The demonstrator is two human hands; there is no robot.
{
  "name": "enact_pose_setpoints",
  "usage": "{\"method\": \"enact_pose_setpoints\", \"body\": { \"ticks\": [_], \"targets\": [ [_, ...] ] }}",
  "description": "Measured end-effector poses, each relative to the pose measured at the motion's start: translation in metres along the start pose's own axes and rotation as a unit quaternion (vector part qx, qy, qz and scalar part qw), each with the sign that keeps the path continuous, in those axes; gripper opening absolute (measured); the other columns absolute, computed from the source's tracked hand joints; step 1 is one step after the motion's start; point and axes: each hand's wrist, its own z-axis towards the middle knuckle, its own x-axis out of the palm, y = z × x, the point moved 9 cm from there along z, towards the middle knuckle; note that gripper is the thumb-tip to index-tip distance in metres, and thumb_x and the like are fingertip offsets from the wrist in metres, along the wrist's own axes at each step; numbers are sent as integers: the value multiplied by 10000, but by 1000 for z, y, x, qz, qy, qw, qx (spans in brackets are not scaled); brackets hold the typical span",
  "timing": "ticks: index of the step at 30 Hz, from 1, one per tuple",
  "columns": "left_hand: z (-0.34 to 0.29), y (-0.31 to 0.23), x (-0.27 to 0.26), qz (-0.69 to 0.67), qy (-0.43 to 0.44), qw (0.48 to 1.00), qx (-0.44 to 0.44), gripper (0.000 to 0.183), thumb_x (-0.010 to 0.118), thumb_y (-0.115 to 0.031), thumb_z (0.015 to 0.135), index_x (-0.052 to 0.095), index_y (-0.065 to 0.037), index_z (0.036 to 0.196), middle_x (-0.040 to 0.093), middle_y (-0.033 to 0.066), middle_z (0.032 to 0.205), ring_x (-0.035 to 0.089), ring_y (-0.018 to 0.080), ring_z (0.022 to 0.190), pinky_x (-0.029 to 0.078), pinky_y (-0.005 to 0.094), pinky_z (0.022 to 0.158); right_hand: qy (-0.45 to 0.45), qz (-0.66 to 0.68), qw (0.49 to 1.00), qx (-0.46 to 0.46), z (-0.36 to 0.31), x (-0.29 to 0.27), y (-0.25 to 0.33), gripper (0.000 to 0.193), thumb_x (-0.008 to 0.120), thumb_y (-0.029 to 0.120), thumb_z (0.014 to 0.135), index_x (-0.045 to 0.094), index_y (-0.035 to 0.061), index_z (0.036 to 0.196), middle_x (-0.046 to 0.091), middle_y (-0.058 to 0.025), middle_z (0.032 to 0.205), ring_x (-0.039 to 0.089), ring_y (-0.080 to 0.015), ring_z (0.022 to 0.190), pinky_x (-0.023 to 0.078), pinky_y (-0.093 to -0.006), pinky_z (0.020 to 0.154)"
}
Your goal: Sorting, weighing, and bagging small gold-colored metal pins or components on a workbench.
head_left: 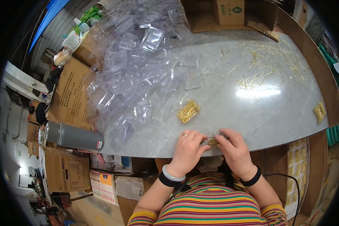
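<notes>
Close to the table's front edge, my left hand (189, 147) and my right hand (235, 148) meet with bent fingers around a small bunch of gold wire hooks (212, 141). The fingers partly cover the bunch, which both hands seem to grip. Just beyond my left hand, a clear-looking pack of gold hooks (188, 111) lies on the grey table (229, 113). A similar gold pack (319, 112) is at the right edge. Loose gold wire hooks (260, 62) are scattered across the far right of the table.
Clear plastic boxes (139, 71) form a big heap on the left. A grey bottle (77, 136) lies on its side at the left corner. An open cardboard box (199, 19) stands at the back. Below the table at right is a sheet of gold packs (298, 165).
</notes>
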Motion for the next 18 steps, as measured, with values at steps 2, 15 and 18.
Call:
{"method": "enact_pose_setpoints", "body": {
  "ticks": [2, 15, 18],
  "targets": [
    [1, 0, -2, -5, 3, 1000, 0, 355, 841, -144, 753, 647, -40, 1031, 626, 108, 927, 576, 314, 889, 460, 411, 801, -29, -15, 998, 56, -2, -7, -5, 489, 766, 33, 759, 628, 13, 1228, 655, -125, 1158, 606, -332, 1104, 497, -444, 960],
    [1, -1, 4, 12, 57, 998, -10, 557, 815, -109, 784, 595, -33, 1290, 575, 176, 1247, 548, 363, 1152, 446, 447, 985, 90, 75, 993, -30, 8, 3, -6, 551, 711, -32, 802, 559, 24, 1329, 595, -166, 1273, 562, -353, 1213, 458, -451, 1043],
    [0, -11, 14, 6, 78, 997, 11, 644, 758, -50, 828, 515, -32, 1423, 486, 206, 1423, 453, 405, 1340, 380, 484, 1117, 65, 126, 988, 59, -2, -2, -14, 572, 687, -74, 829, 517, 8, 1369, 520, -198, 1376, 537, -392, 1239, 465, -436, 1051]
  ]
}}
